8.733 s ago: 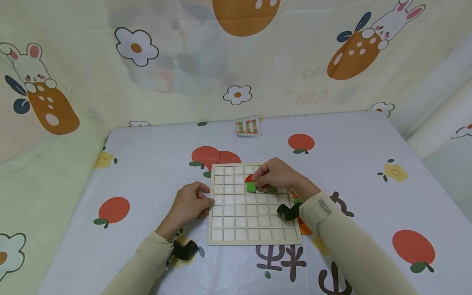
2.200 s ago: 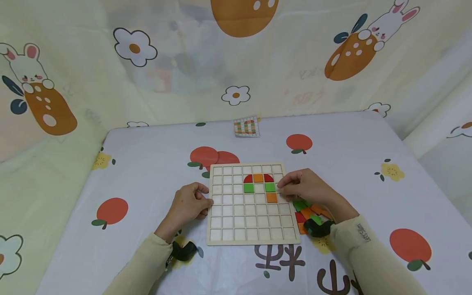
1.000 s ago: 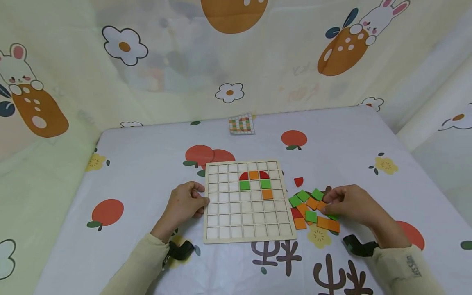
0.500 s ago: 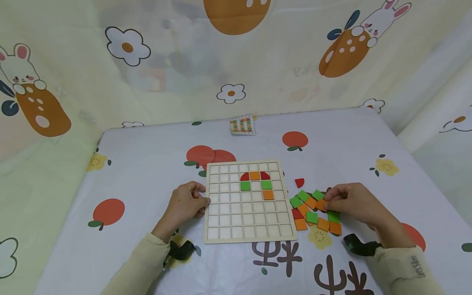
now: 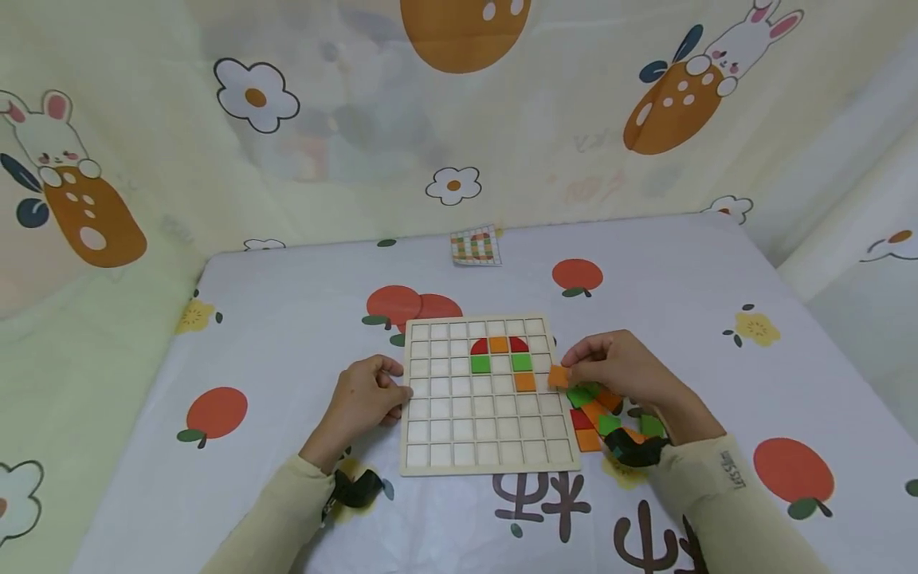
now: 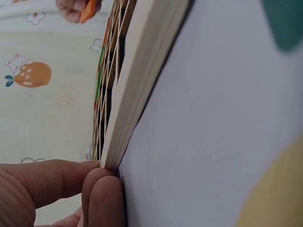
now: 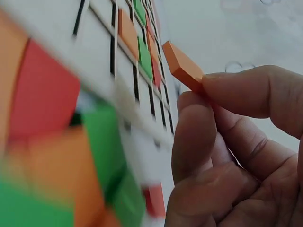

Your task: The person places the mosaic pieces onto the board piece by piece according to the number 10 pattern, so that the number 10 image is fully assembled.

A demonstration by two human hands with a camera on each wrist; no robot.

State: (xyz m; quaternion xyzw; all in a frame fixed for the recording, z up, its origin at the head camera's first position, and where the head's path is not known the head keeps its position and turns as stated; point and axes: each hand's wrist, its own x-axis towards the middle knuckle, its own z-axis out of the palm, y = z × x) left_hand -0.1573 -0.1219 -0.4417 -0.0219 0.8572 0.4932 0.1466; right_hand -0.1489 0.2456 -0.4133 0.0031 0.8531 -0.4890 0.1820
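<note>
A wooden grid board lies on the table. My left hand pinches its left edge, thumb on the upper side and fingers at the underside in the left wrist view. Between thumb and fingertips of my right hand is an orange square tile, tilted above the board's right edge. On the board, an orange tile sits between two rounded red tiles. Below the red ones are two green tiles, with another orange tile under the right green one.
Right of the board lies a loose pile of green, orange and red tiles, partly hidden by my right hand and wrist camera. A small patterned card lies near the table's back edge. The tablecloth has printed fruit and flowers.
My right hand has picked an orange tile from the pile and carried it left to the board's edge. Over the longer span, tiles were added to the board. The left hand stays put.
</note>
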